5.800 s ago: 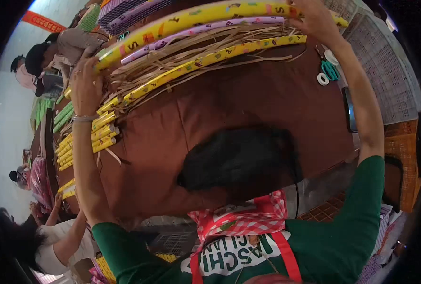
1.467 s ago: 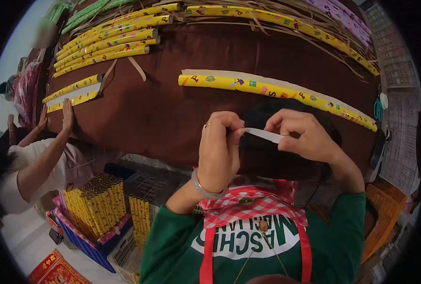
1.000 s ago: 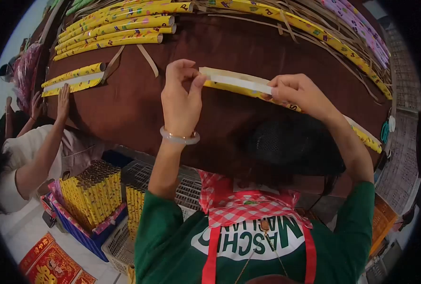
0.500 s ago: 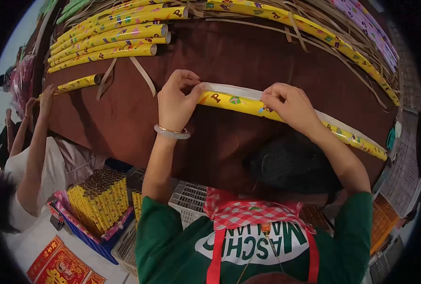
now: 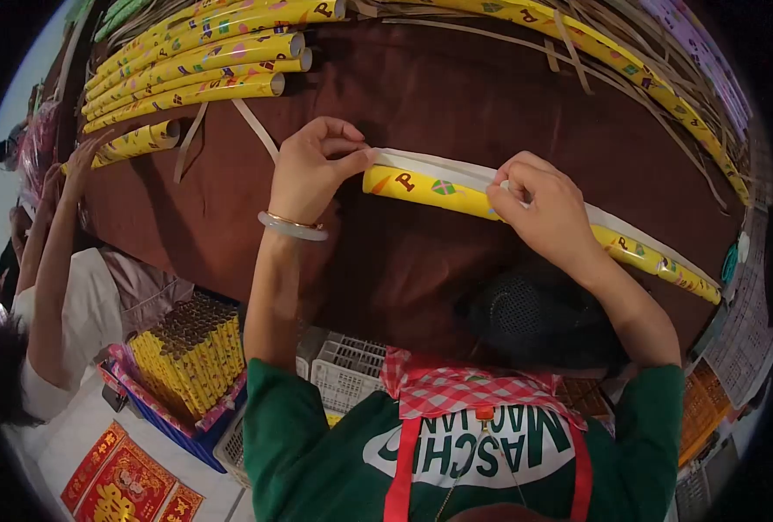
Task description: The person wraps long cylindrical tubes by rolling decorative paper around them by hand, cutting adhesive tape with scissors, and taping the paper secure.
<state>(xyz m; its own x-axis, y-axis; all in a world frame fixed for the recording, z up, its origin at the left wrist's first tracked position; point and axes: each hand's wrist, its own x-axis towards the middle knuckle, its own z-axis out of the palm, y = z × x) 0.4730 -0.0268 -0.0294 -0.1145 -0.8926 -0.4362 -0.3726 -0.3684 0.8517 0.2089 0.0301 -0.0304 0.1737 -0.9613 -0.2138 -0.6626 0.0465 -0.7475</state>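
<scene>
A long roll of glossy yellow printed paper lies slanting across the table, with a white strip along its far edge. Its left end is under my left hand, whose thumb and forefinger pinch the end of the white strip; a bangle and a thin bracelet circle that wrist. Further right along the roll, my right hand is closed in a pinch on the same edge, with a small white bit showing between the fingers. Whether the strip is the paper's underside or a separate piece, I cannot tell.
Finished-looking yellow tubes are stacked at the back left, with tan strips nearby. At left a co-worker's hands touch a yellow tube. A dark mesh bag sits by my right forearm; a blue crate holds many narrow tubes.
My right hand has turned slightly and curled more, with a white bit now showing in its fingers. My left hand stays at the roll's end. The co-worker's tube looks wider. The view has shifted slightly.
</scene>
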